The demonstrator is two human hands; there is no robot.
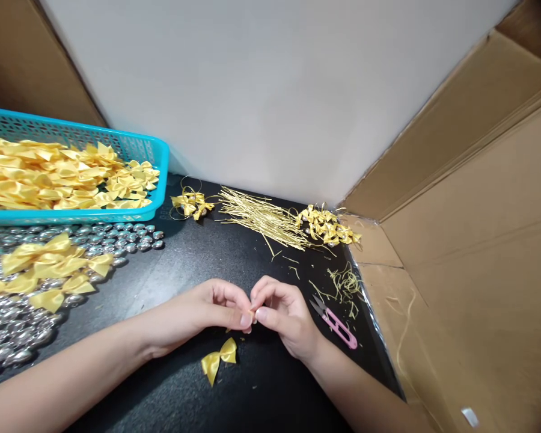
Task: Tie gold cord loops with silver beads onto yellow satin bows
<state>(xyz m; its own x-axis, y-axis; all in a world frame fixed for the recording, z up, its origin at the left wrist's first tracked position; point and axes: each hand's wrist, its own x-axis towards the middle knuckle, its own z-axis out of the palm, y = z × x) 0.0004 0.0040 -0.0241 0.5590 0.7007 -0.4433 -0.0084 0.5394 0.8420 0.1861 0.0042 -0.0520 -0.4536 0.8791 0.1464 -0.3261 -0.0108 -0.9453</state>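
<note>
My left hand (223, 307) and my right hand (284, 316) meet over the black table, thumbs and fingertips pinched together. Between the fingertips is something small, with a speck of yellow-orange showing; the fingers hide the rest. Just below them a yellow satin bow (219, 359) lies on the table. Right of my right hand are pink-handled thread snips (336, 322), blades pointing up and left. Beyond the hands lies a heap of gold cord pieces (261, 216), with finished-looking bows on cords (327, 225) at its right end and a smaller cluster of corded bows (192, 203) to its left.
A turquoise basket (163, 174) full of yellow bows stands at the back left. In front of it spread many shiny silver beads (22, 331), with several loose bows (56, 264) on top. Cord scraps (345, 281) lie near the right edge. Cardboard (469, 198) and a white wall (252, 90) enclose the table.
</note>
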